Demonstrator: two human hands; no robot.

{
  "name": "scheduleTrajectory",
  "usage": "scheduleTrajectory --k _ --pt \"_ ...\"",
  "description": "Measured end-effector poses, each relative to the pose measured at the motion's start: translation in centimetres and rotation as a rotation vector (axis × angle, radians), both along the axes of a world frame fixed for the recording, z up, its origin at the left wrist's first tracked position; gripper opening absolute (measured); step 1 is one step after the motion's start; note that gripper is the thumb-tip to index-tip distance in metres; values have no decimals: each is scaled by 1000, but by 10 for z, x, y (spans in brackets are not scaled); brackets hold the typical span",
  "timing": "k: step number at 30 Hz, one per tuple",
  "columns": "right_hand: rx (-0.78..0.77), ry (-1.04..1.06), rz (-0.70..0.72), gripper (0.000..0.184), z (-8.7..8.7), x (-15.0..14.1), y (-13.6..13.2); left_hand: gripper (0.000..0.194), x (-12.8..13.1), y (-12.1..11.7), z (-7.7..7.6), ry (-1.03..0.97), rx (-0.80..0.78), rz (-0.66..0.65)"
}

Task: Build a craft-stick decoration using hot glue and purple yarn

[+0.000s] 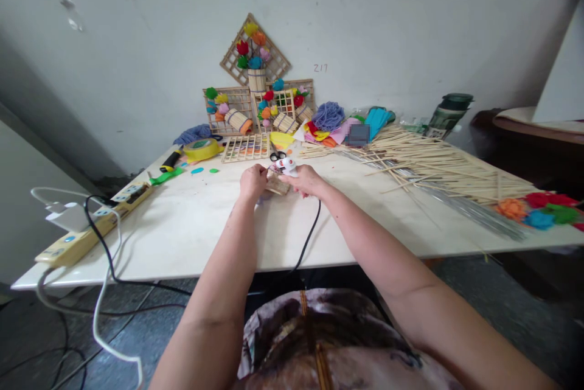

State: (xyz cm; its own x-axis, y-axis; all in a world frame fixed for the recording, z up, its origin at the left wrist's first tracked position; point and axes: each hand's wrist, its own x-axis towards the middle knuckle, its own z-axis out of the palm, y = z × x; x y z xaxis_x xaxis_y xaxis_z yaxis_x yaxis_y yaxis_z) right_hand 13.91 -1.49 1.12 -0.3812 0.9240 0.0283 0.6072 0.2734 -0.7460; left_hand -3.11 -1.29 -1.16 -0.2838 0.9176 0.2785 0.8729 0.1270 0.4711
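My right hand [306,181] is wrapped round a white hot glue gun [287,165], whose black cord [312,233] runs down over the table's front edge. Close by on the left, my left hand [254,182] is closed in a pinch; what its fingertips hold is too small to make out. Between the two hands lies a small piece made of wooden sticks [276,183], partly hidden by the glue gun and fingers. Just beyond the glue gun rest black-handled scissors [278,156].
Lattice panels with felt flowers [228,111] lean against the wall. Wooden sticks [438,159] and grey wires [474,210] spread over the right side. At left are a power strip [73,250], a utility knife [171,160] and yellow tape [201,149]. Purple yarn [328,116] sits behind.
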Motion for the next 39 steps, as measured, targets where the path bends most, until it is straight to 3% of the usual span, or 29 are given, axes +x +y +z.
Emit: scheduleTrajectory --k 39 --pt "-81 99 67 28 -2 1 -4 24 2 0 2 55 -5 -9"
